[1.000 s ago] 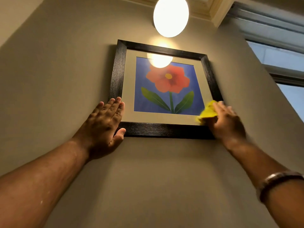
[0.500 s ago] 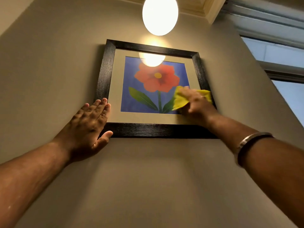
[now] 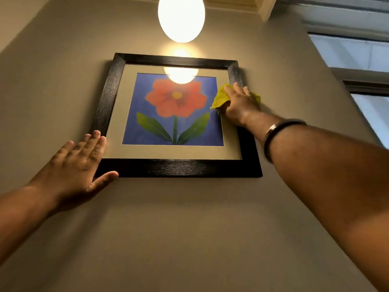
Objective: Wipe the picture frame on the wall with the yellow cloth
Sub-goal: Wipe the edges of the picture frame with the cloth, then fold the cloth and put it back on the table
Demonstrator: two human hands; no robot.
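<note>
A black picture frame (image 3: 174,167) hangs on the beige wall, holding a red flower print on blue with a cream mat. My right hand (image 3: 240,106) presses the yellow cloth (image 3: 221,99) flat against the glass and the frame's right side, about halfway up. Part of the cloth sticks out past my fingers on the right. My left hand (image 3: 77,165) lies flat with fingers spread over the frame's lower left corner, thumb under the bottom rail.
A glowing round lamp (image 3: 181,16) hangs just above the frame and reflects in the glass. A window (image 3: 366,66) with a grey blind box sits on the wall to the right. A metal bangle (image 3: 273,133) circles my right wrist.
My right hand has carried the cloth from the frame's lower right corner, across the lower glass, then up and right to the mid right side. My left hand has stayed on the lower left corner.
</note>
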